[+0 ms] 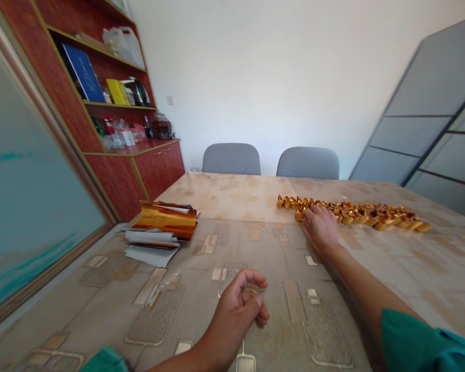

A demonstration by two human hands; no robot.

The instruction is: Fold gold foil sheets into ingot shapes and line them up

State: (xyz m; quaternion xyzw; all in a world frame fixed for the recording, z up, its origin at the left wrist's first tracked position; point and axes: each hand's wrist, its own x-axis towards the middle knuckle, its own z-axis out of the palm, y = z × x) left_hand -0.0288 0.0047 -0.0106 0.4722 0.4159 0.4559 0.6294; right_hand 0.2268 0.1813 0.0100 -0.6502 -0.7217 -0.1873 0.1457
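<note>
- So, the folded gold foil pieces [380, 216] sit in long rows on the right side of the tabletop [232, 199], and the right hand [322, 227] is right there at their left end.
- Direction-wise, the rows stretch off to the right from that grip. Their long axis runs mostly side to side, angling a bit closer to the person at the right end, and the right forearm comes in diagonally across that line.
- The right hand's fingertips are at the leftmost piece of the front row [298, 215]. Honestly can't tell if that grip is pinching it or just brushing it; the back of the hand hides too much.
- Left hand [242, 302] is up in the near middle, loosely curled, a gap between thumb and fingers, and I can't see anything in that grip.
- Gold sheets [165, 218] lie forward and left of the left hand, well apart from it, curling up, long axis roughly sideways. White paper [152, 254] sticks out on their near side.
- Basically: right hand nearest the folded pieces, left hand nearer the sheets.
</note>
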